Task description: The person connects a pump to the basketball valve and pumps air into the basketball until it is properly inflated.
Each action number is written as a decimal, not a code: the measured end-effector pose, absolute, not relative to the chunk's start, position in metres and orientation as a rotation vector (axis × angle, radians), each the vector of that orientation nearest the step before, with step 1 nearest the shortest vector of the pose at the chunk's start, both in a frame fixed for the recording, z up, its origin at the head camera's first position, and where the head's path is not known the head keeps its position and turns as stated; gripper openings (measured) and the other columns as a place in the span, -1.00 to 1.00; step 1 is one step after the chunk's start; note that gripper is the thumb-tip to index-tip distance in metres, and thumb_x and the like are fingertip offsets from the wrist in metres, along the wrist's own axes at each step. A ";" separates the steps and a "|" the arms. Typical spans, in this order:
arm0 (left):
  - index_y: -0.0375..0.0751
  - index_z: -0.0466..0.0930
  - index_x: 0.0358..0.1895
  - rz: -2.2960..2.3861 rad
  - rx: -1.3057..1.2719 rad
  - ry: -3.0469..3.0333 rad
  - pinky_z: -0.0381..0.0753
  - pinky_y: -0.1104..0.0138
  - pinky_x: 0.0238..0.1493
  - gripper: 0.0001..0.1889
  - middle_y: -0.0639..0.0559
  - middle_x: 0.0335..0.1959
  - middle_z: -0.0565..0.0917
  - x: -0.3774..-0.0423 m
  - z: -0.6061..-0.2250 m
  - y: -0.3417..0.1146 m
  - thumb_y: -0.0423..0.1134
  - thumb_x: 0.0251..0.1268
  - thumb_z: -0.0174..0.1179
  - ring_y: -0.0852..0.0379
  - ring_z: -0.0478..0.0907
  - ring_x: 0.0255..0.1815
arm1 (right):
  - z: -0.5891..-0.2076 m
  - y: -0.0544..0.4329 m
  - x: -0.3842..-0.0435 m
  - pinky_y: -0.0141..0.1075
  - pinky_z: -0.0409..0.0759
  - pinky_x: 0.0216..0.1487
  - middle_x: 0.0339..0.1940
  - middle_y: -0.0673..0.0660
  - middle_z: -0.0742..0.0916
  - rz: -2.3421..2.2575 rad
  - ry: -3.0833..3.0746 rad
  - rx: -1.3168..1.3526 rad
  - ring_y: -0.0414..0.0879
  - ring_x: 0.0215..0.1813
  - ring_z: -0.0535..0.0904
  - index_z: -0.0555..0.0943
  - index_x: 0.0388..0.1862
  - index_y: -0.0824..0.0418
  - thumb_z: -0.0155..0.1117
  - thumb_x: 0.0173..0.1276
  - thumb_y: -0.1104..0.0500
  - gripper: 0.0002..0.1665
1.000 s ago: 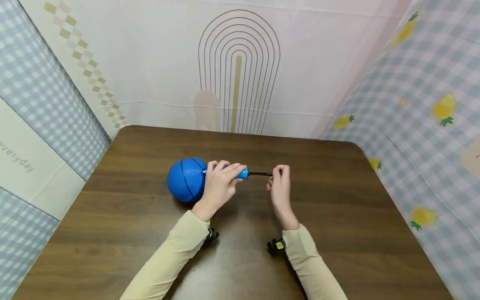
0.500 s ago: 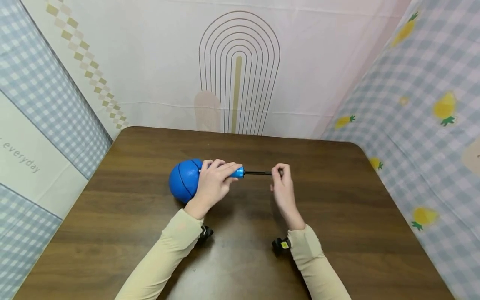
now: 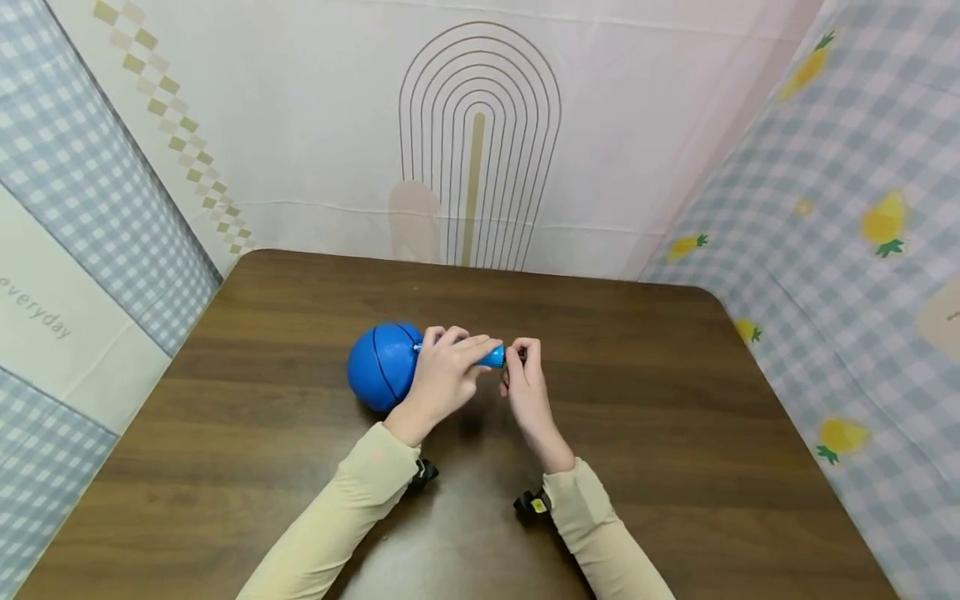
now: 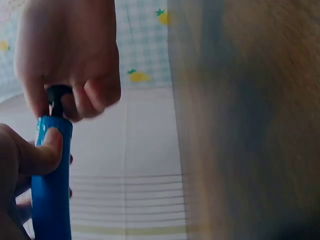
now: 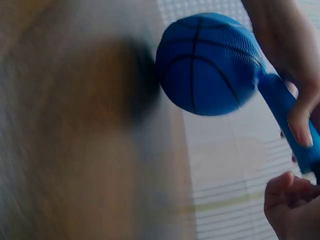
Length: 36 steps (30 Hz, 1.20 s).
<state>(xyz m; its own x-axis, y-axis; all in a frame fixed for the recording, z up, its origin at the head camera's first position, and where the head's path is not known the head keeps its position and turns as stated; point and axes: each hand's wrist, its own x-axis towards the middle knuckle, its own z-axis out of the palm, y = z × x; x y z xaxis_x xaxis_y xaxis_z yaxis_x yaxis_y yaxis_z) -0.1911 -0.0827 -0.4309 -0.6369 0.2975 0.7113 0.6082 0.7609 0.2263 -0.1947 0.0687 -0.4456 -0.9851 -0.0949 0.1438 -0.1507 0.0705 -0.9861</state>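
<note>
A blue ball with black seam lines (image 3: 378,367) rests on the table left of my hands. My left hand (image 3: 442,379) grips the barrel of a blue hand pump (image 4: 51,195), whose thin tip meets the ball's side. In the left wrist view the thumb lies along the barrel near its end cap. My right hand (image 3: 527,387) pinches the pump's black handle (image 4: 59,91), close against the barrel's right end. Most of the rod is out of sight. The right wrist view shows the ball and the barrel in line, the left fingers around the barrel.
The brown wooden table (image 3: 645,400) carries the ball. A pale cloth with arch lines (image 3: 480,150) hangs behind it, and checked cloth with pineapples (image 3: 840,250) hangs at the right. A black wrist camera (image 3: 531,507) sits below the right wrist.
My right hand first drew slightly right with the rod showing, then moved left, and the handle now sits close to the barrel. Left hand, pump and ball have shifted slightly right.
</note>
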 end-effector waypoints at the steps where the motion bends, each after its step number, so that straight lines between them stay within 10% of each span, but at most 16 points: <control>1: -0.04 0.72 0.00 -0.622 -0.679 -2.282 0.44 0.08 0.03 -0.65 0.05 -0.11 0.78 -0.192 -0.430 -0.085 -0.25 0.09 0.41 0.03 0.61 -0.12 | -0.444 0.070 -0.195 -0.40 0.31 -0.51 -0.52 0.08 0.36 2.033 -2.314 0.299 -0.18 -0.58 0.26 0.24 -0.05 0.24 -0.16 0.60 0.11 -0.81; 27: 0.01 0.69 0.05 -0.619 -0.662 -2.313 0.44 0.09 0.04 -0.62 0.06 -0.05 0.76 -0.191 -0.423 -0.102 -0.21 0.10 0.40 0.03 0.60 -0.09 | -0.412 0.098 -0.182 -0.42 0.29 -0.47 -0.52 0.03 0.38 1.770 -2.364 0.240 -0.24 -0.56 0.26 0.40 -0.07 0.40 -0.06 0.54 0.25 -0.80; 36: -0.04 0.71 0.01 -0.593 -0.629 -2.331 0.40 0.02 0.06 -0.67 0.03 -0.08 0.77 -0.199 -0.440 -0.096 -0.26 0.13 0.38 0.00 0.60 -0.09 | -0.454 0.094 -0.202 -0.42 0.28 -0.60 -0.69 0.02 0.35 2.066 -2.256 0.060 -0.21 -0.65 0.26 0.23 -0.10 0.19 -0.14 0.57 0.17 -0.90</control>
<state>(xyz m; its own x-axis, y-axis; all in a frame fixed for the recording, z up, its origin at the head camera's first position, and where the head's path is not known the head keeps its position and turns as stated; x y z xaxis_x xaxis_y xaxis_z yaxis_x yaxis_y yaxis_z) -0.1990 -0.0959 -0.4405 -0.6779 0.2795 0.6799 0.5706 0.7833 0.2469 -0.2020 0.0938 -0.4542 -0.9959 0.0264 0.0865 -0.0838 0.0888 -0.9925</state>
